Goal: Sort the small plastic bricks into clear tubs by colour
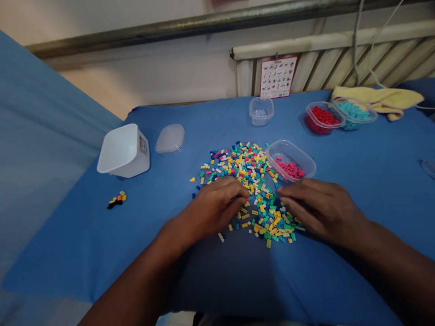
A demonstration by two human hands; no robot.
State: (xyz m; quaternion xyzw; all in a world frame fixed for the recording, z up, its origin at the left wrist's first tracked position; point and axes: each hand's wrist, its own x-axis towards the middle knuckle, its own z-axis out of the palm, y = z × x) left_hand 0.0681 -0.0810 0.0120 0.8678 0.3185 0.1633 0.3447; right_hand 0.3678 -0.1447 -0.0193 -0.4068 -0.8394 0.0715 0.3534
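In the head view, a blue cloth (163, 203) covers the table, with a blue curtain (44, 122) at the left edge; behind are a pale wall (152, 77), a metal pipe (190, 27) along the top and a radiator (326, 68) at upper right, where a picture card (277, 78) hangs. A yellow towel (394, 100) lies at the table's back right, just beside a clear tub of turquoise bricks (353, 110) and another of red bricks (324, 115). A small clear tub (261, 121) stands at upper centre; a clear lid (170, 138) and a white box (136, 163) are at left, with a few black, orange and yellow pieces (117, 199) below. Mixed loose bricks (251, 165) spread over the centre, beside a larger clear tub (304, 158) with pink bricks (290, 171) inside. The left hand (219, 201) is at the pile, fingers curled and thumb close to the forefinger, a speck of pink at the tips; whether it is gripped I cannot tell. The right hand (322, 208), at the pile's right side, has forefinger and thumb slightly parted; I cannot tell whether anything is held.
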